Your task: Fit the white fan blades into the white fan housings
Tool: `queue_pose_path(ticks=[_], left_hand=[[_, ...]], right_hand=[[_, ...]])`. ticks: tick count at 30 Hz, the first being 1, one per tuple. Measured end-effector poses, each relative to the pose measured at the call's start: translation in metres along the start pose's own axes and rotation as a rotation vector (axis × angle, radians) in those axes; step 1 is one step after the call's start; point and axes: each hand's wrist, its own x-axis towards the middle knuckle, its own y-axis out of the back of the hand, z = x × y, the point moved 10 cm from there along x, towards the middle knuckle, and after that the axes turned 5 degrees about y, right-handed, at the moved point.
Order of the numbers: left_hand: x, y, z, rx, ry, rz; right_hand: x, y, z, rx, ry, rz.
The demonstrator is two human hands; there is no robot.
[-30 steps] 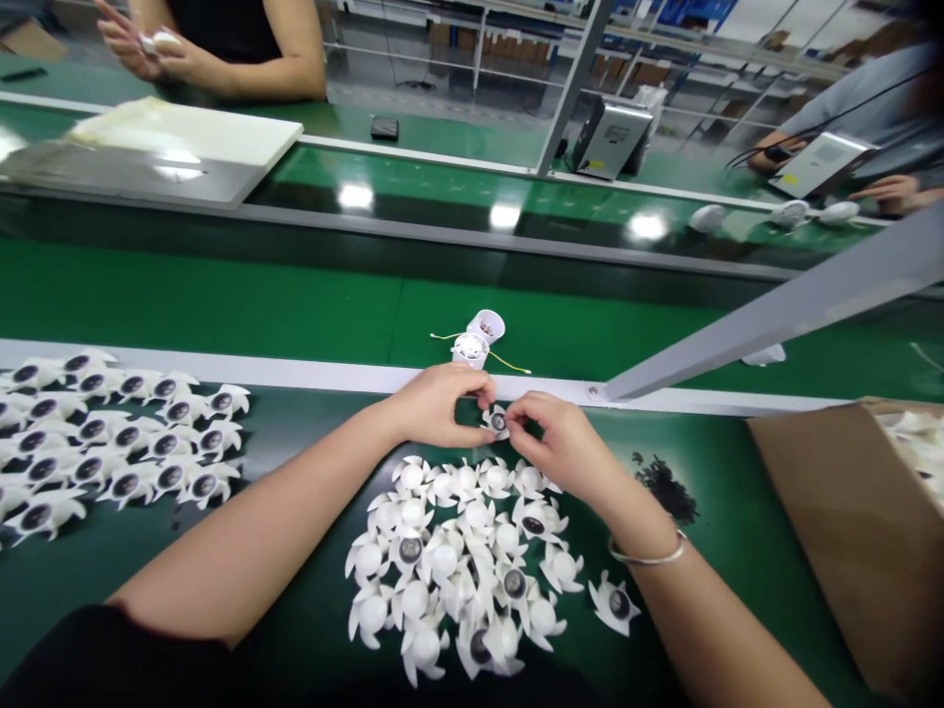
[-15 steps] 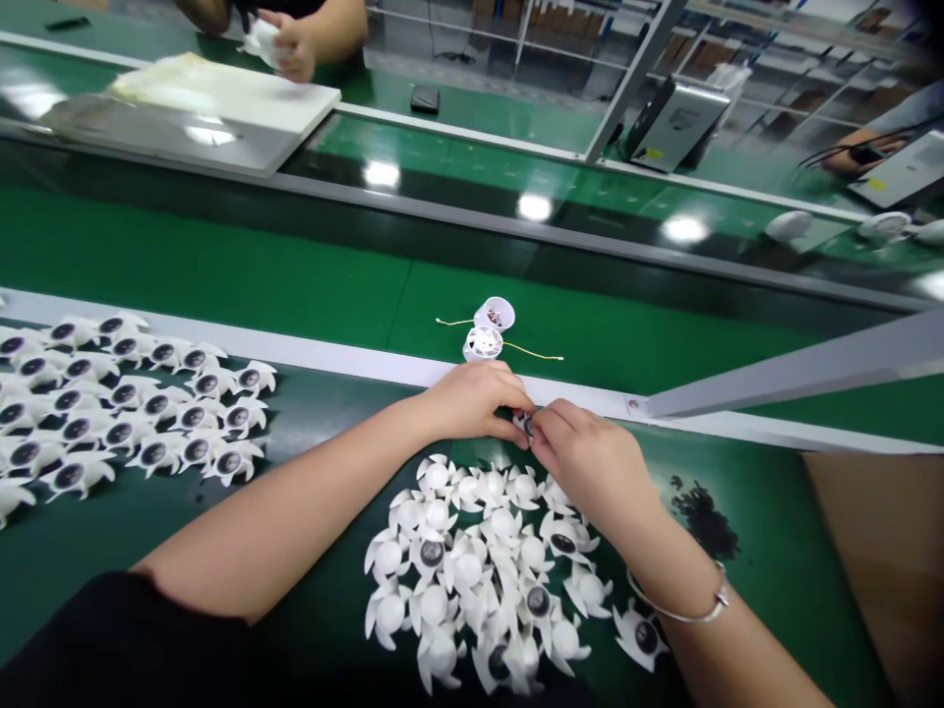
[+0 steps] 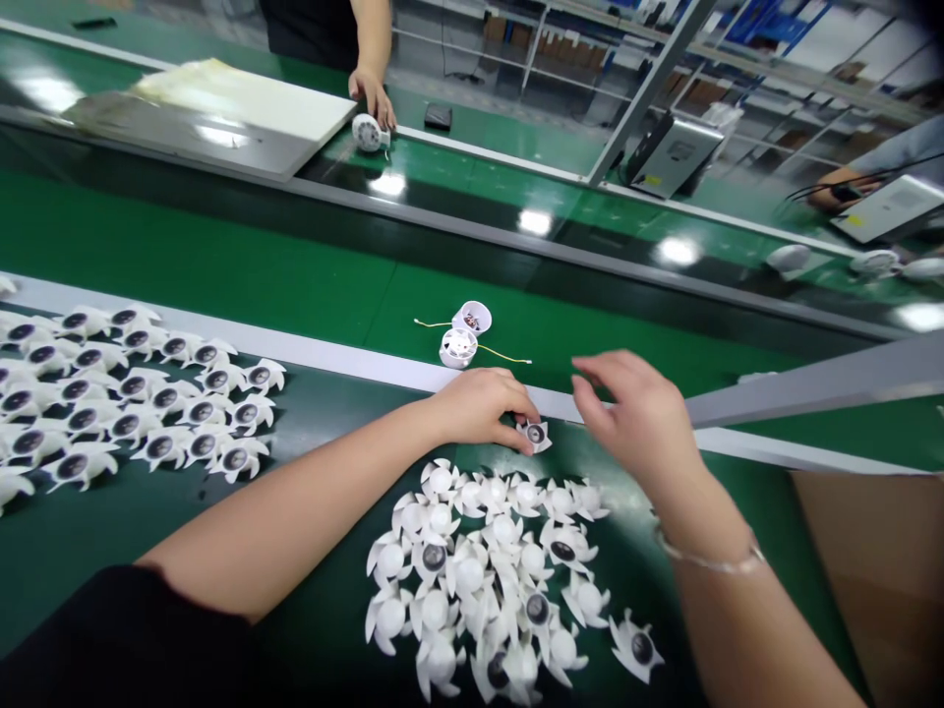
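Observation:
Between the thumb and fingers of my left hand [image 3: 491,408] is a small white fan blade wheel [image 3: 537,434], its dark round hub facing up. My right hand [image 3: 638,408] hovers to the right, thumb and fingers apart, holding nothing. Just below my hands lies a loose heap of white fan blade wheels [image 3: 468,572], most with smooth domes up and several with dark hubs up. Beyond my left hand stand two white round housings, the nearer one [image 3: 458,347] touching the farther one [image 3: 473,317], each with a thin yellow wire.
More blade wheels [image 3: 133,388] stand in rows at left, dark hubs up. A white rail [image 3: 354,364] edges the bench, and a grey post [image 3: 818,379] slants in from the right beside a cardboard sheet [image 3: 870,551]. Across, a co-worker's hand [image 3: 373,95] touches a white round unit [image 3: 367,133].
My right hand has let go of the blade wheel and moved up and right. My left hand keeps its hold. Across the bench, the co-worker's hand has come down beside a round unit.

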Motion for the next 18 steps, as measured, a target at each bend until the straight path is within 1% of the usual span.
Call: queue_pose_path(ticks=[1, 3, 4, 6, 8, 10, 12, 14, 15, 16, 17, 18], left_hand=[[0.0, 0.0, 0.0, 0.008, 0.002, 0.003], [-0.001, 0.001, 0.001, 0.024, 0.002, 0.014], [-0.001, 0.002, 0.001, 0.029, 0.0, 0.017], [-0.003, 0.002, 0.002, 0.032, -0.01, 0.019], [-0.004, 0.002, 0.002, 0.026, -0.018, 0.018], [-0.005, 0.002, 0.001, 0.02, -0.021, 0.021], [-0.006, 0.003, 0.0, 0.03, -0.023, 0.025], [-0.007, 0.002, 0.001, 0.051, -0.028, 0.025], [-0.007, 0.002, 0.001, 0.059, -0.033, 0.026], [-0.008, 0.002, 0.002, 0.062, -0.038, 0.028], [-0.008, 0.002, 0.002, 0.058, -0.043, 0.031], [-0.008, 0.003, 0.002, 0.046, -0.046, 0.035]], right_hand=[[0.018, -0.008, 0.007, 0.014, -0.029, -0.015], [0.055, -0.036, 0.008, 0.075, -0.04, -0.105], [0.073, -0.053, 0.002, 0.114, -0.02, -0.163], [0.103, -0.088, -0.019, 0.175, 0.047, -0.292], [0.121, -0.118, -0.044, 0.215, 0.127, -0.408], [0.129, -0.135, -0.061, 0.24, 0.184, -0.474], [0.131, -0.135, -0.065, 0.233, 0.198, -0.472], [0.127, -0.121, -0.054, 0.187, 0.159, -0.408], [0.122, -0.109, -0.043, 0.16, 0.113, -0.348], [0.114, -0.095, -0.028, 0.152, 0.036, -0.274], [0.102, -0.081, -0.011, 0.17, -0.062, -0.195], [0.086, -0.066, 0.011, 0.24, -0.213, -0.095]])
